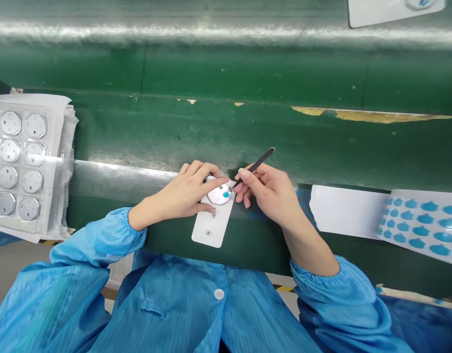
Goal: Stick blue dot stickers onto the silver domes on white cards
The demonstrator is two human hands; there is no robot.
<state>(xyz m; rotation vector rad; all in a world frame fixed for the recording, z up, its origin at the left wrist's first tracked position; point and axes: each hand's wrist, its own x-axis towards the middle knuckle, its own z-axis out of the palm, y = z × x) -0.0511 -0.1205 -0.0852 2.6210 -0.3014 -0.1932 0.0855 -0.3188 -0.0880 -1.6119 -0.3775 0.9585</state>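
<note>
A white rectangular plate (211, 226) with rounded corners lies tilted on the green bench in front of me. Near its far end is a round white disc (215, 197) with a small blue patch (226, 194). My left hand (191, 189) holds the plate from the left, index finger and thumb on either side of the disc. In my right hand (265, 189), closed in a pinch, are dark tweezers (260, 161); their tips meet the disc beside the blue patch. A small metallic fitting (208, 232) shows on the plate's near part.
At the left, a clear tray (21, 166) holds several octagonal white discs on stacked sheets. To the right lie a white sheet (345, 211) and a backing sheet (391, 230) with rows of blue stickers. Another white plate (373, 12) is at the top right.
</note>
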